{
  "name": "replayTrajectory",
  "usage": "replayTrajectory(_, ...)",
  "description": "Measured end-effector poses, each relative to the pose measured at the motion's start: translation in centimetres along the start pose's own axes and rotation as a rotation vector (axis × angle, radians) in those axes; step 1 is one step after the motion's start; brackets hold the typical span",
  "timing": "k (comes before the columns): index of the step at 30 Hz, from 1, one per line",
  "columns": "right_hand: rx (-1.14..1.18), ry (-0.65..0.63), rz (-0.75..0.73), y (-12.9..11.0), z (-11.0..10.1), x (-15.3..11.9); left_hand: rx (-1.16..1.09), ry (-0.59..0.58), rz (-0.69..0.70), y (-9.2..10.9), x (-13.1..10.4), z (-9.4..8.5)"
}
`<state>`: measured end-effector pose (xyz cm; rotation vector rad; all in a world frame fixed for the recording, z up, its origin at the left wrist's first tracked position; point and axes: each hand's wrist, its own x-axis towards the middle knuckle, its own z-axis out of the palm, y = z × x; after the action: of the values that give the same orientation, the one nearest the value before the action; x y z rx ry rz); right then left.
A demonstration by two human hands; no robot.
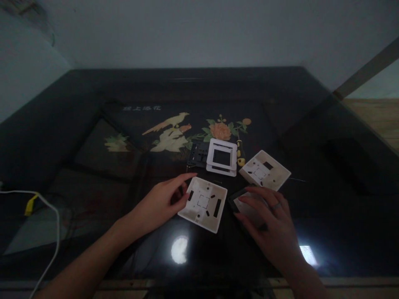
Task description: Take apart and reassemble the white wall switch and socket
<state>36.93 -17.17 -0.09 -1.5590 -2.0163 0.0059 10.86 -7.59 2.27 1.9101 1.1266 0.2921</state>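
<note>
My left hand (pixel 170 195) grips the left edge of a white square box (pixel 204 202), its hollow side up, between thumb and fingers. My right hand (pixel 264 211) has its fingers closed on a dark-edged panel with a pale face (pixel 251 214), partly hidden under the hand. Behind that hand a second white box (pixel 264 170) lies tilted. White square frames (pixel 221 169) lie stacked, partly over a black part (pixel 198 155). A yellow and black screwdriver (pixel 240 153) touches or nearly touches their right side. A small screw (pixel 218 182) lies behind the left box.
The dark glossy table (pixel 93 232) bears a bird and flower picture and bright reflections. A white cable (pixel 57 224) with a yellow tag (pixel 30 205) runs along the left. A pale wall (pixel 187 33) stands behind the table.
</note>
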Motion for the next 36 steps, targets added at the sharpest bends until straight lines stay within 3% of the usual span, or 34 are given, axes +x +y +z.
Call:
replayTrajectory(12, -0.041, -0.075, -0.118, -0.3, 0.1, 0.2, 0.063, 0.02, 0.003, 0.3, -0.1, 0.1)
replayTrajectory(22, -0.029, -0.154, -0.209, 1.3, -1.6, -0.9, 0.141, 0.068, 0.088, -0.1, 0.1, 0.2)
replayTrajectory(28, -0.016, -0.217, -0.307, 2.2, -3.0, -1.2, 0.245, 0.153, 0.07, 0.3, -0.7, -2.1)
replayTrajectory(30, 0.014, -0.2, -0.316, 1.8, -3.3, -0.4, 0.3, 0.103, 0.015, 0.6, -1.2, -3.0)
replayTrajectory(32, 0.039, -0.19, -0.301, 1.1, -3.2, 1.0, 0.307, -0.026, -0.07, 1.0, -1.7, -3.5)
replayTrajectory(36, 0.009, -0.317, -0.251, -0.4, -1.6, 4.3, 0.191, -0.239, -0.187, 1.4, -2.0, -2.8)
